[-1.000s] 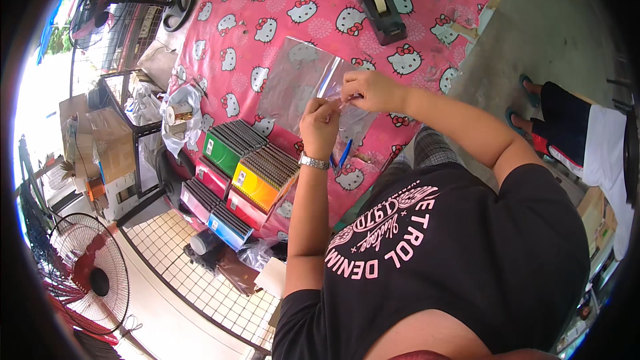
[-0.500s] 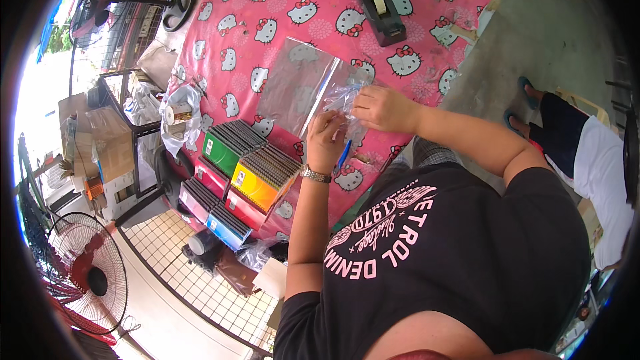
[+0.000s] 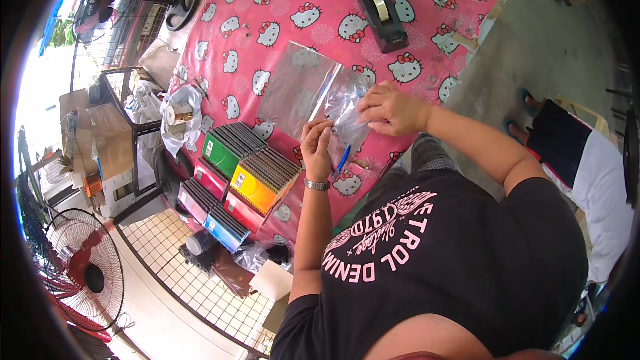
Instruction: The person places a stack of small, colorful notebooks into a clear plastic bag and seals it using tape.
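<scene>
Both hands have lowered toward the pink cartoon tablecloth (image 3: 267,20): the left hand (image 3: 318,148) pinches the clear plastic bag (image 3: 303,87) edge, the right hand (image 3: 393,108) presses crumpled plastic just beside it, near the tape dispenser (image 3: 378,3).

Black tape dispenser (image 3: 379,4), stacked notebooks (image 3: 248,167)

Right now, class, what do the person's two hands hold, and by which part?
Both hands hold a small clear plastic bag: the left hand pinches its lower left edge, and the right hand holds its upper right edge. A larger clear sleeve lies beside it.
</scene>
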The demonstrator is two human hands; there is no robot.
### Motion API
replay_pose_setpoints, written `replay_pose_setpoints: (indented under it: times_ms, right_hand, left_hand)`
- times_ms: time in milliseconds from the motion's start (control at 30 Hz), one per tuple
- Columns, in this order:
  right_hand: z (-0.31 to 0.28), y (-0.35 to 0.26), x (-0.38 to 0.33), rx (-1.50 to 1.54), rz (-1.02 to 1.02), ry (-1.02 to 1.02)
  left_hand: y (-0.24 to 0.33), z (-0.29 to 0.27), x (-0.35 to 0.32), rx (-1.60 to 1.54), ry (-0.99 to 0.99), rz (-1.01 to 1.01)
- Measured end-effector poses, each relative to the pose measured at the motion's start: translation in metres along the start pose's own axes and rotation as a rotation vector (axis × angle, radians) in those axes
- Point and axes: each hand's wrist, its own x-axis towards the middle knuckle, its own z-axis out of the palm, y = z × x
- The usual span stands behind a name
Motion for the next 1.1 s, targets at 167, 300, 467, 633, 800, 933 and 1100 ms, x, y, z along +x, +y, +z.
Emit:
replay_pose_setpoints:
  times_ms: [167, 300, 467, 633, 800, 933, 1100]
  right_hand:
    - [-0.002, -0.013, 0.007, -0.139, 0.039, -0.166]
    - [0.002, -0.008, 0.004, -0.172, 0.014, -0.226]
    - [0.000, -0.010, 0.010, -0.195, -0.007, -0.154]
    - [-0.020, -0.005, 0.009, -0.152, 0.129, 0.223]
    - [-0.054, 0.121, 0.003, -0.105, 0.917, 0.627]
    - [-0.049, 0.115, 0.005, 0.502, 1.061, 0.700]
    - [-0.019, 0.096, -0.017, 0.731, 0.859, 0.841]
  left_hand:
    - [0.008, 0.012, -0.009, 0.021, 0.054, 0.062]
    - [0.015, 0.018, -0.013, 0.121, 0.012, 0.150]
    - [0.030, 0.028, -0.009, 0.622, -0.040, 0.249]
    - [0.049, 0.026, -0.004, 0.916, -0.142, 0.385]
    - [0.033, 0.026, 0.001, 0.954, -0.204, 0.487]
    - [0.018, 0.034, -0.007, 0.981, -0.109, 0.534]
    - [0.011, 0.044, -0.019, 1.008, -0.080, 0.448]
